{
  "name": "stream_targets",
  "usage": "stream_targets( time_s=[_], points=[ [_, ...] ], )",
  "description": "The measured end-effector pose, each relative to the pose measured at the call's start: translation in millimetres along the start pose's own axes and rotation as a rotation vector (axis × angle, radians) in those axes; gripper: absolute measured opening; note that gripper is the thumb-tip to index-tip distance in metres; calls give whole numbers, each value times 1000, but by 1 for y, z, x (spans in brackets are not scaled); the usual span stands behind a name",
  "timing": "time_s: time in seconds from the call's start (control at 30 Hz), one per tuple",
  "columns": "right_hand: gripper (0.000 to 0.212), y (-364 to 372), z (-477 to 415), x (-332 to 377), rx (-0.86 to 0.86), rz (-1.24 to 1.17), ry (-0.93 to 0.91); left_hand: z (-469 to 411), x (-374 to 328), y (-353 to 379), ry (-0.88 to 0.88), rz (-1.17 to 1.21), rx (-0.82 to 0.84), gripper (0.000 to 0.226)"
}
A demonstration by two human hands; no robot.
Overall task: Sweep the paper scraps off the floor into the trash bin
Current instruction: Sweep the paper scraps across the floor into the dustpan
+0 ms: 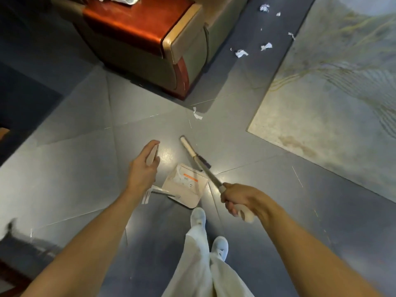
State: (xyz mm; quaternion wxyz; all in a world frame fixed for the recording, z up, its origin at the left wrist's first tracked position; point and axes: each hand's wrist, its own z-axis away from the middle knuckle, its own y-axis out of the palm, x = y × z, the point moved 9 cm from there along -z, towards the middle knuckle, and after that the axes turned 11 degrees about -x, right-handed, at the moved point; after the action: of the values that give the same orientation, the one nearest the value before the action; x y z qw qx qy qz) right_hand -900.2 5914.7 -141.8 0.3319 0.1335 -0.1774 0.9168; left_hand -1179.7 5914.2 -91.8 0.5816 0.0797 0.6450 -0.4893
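My right hand [239, 200] grips the beige handle of a broom [206, 170]. The broom's head rests on the grey floor just beyond a beige dustpan [188, 190]. White paper lies inside the pan. My left hand [144, 168] is closed on the beige top grip of the dustpan's long handle. One paper scrap [197, 114] lies on the floor ahead of the broom. Several more scraps [241, 53] are scattered farther off, between the armchair and the rug. No trash bin is in view.
A red and tan armchair [150, 39] stands ahead on the left, with white paper on top. A pale patterned rug [332, 99] covers the floor on the right. My legs and white shoes [198, 217] are right behind the dustpan. Dark furniture [19, 249] sits at the lower left.
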Motion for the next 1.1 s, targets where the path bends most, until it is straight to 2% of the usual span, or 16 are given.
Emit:
stream_targets(
  time_s=[0.07, 0.17, 0.33, 0.47, 0.57, 0.8, 1.0, 1.1],
  points=[
    [33, 7, 12, -3, 53, 22, 52, -7, -3, 4, 14, -23, 0, 43],
    [8, -3, 32, -2, 126, -132, 223, -13, -1, 0, 13, -9, 2, 44],
    [10, -30, 52, 38, 64, -195, 190, -27, 2, -7, -46, 58, -3, 41],
    [35, -64, 45, 79, -31, -313, 137, -53, -11, -4, -47, 64, -5, 37],
    [28, -92, 33, 105, -60, -446, 126, -80, -29, 1, -37, 65, -5, 39],
    [14, -160, -18, 165, -95, -668, 93, -143, -75, 29, 26, 2, -29, 39],
    [12, -184, -116, 235, -84, -689, 4, -218, -93, 66, -14, 18, -109, 37],
    [28, -178, -154, 252, -24, -716, 45, -265, -108, 83, -12, -1, -105, 38]
  ],
)
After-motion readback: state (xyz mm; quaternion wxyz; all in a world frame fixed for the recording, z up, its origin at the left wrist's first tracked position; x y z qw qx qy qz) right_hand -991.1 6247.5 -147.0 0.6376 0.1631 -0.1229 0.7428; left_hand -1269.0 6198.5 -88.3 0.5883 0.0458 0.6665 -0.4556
